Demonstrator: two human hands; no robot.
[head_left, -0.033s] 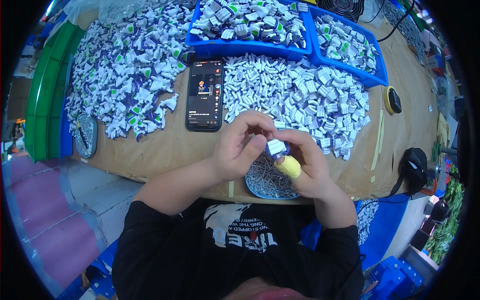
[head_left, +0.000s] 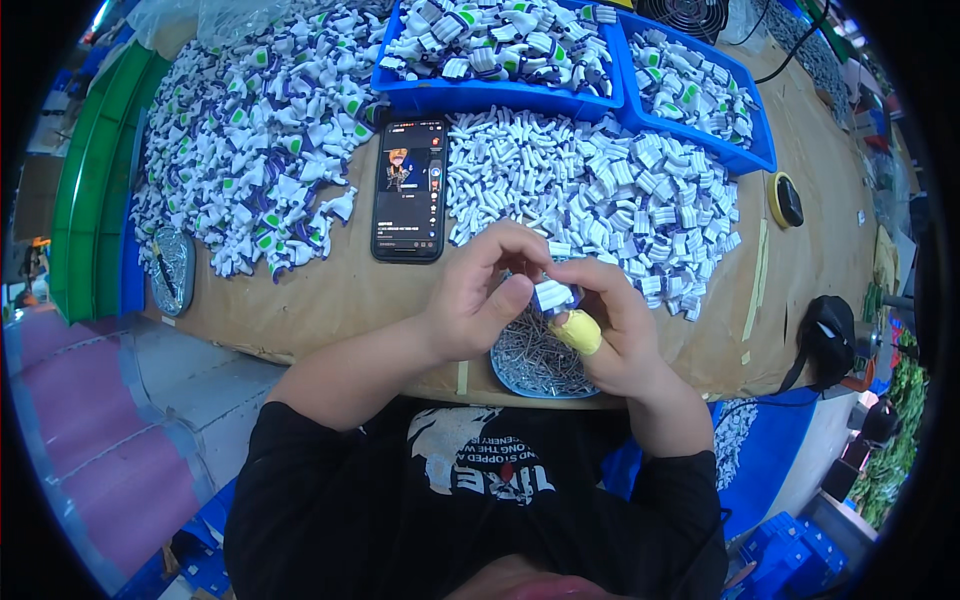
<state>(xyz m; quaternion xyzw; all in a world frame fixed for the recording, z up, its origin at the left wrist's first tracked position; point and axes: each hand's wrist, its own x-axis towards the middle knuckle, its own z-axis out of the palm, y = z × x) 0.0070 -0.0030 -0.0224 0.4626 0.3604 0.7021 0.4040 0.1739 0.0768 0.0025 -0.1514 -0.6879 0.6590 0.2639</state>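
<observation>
In front of my chest, both hands meet over a small white and purple plastic piece [head_left: 552, 296]. My right hand [head_left: 612, 325] pinches it between the index finger and a thumb wrapped in yellow tape [head_left: 577, 332]. My left hand [head_left: 478, 298] is closed, its fingers curled round to the piece's far left side, with their tips partly hidden; its thumb lies close by. Just below the hands is a blue-rimmed tray [head_left: 540, 391] of small metal pins [head_left: 535, 355]. Beyond the fingers lie loose white tube-like parts [head_left: 500, 170] and blocky white and purple parts [head_left: 650, 190].
A phone [head_left: 408, 190] with a lit screen lies left of the loose parts. White, purple and green figure pieces [head_left: 250, 130] heap at the left, beside a green crate [head_left: 85, 200]. Filled blue bins [head_left: 500, 98] stand behind. A yellow-and-black round object [head_left: 786, 199] and a black pouch [head_left: 828, 335] sit right.
The picture on the phone's screen is different. My left thumb has shifted very slightly; both hands otherwise stay in place round the piece.
</observation>
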